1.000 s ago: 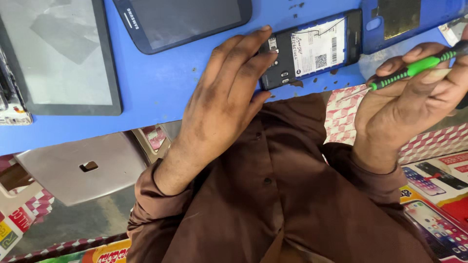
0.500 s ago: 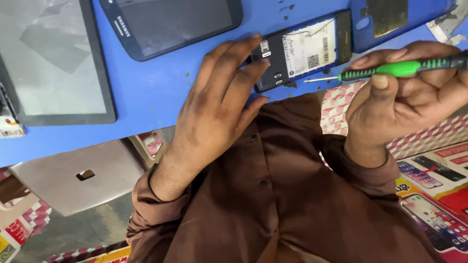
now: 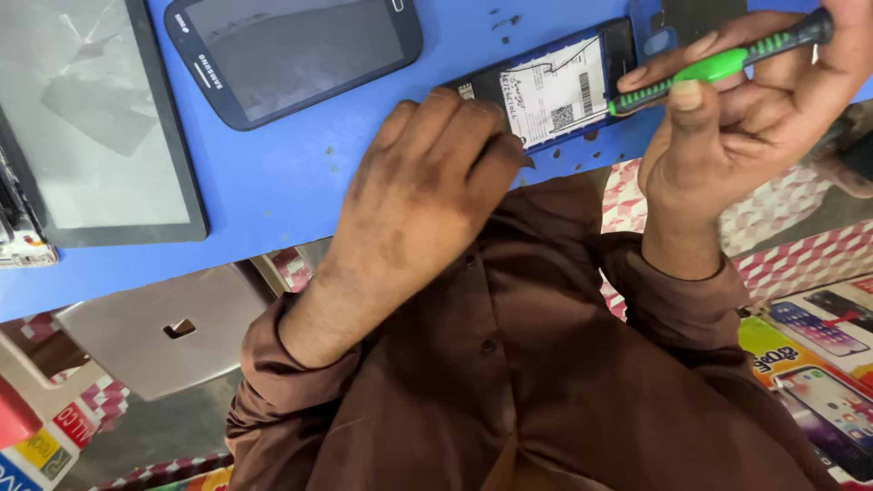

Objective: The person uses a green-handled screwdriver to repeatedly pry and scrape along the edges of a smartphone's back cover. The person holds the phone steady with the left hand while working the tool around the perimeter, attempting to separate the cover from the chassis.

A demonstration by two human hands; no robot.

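Observation:
A small black phone (image 3: 582, 82) lies back-up on the blue table (image 3: 291, 182), its cover off and a white labelled battery showing. My left hand (image 3: 418, 182) rests on its near left end, fingers curled against it and pinning it down. My right hand (image 3: 755, 109) is closed on a green and black screwdriver (image 3: 718, 64), held above the phone's right end with its tip pointing left toward the phone. The tip itself is hidden behind my fingers.
A dark blue smartphone (image 3: 291, 50) lies face-up at the upper middle. A tablet screen panel (image 3: 91, 127) with a black border sits at the left. A grey metal stool (image 3: 145, 332) stands below the table edge. Printed phone posters (image 3: 818, 345) lie at the lower right.
My right hand has brought the screwdriver left and nearer to the phone's right end. My left hand has curled its fingers tighter on the phone.

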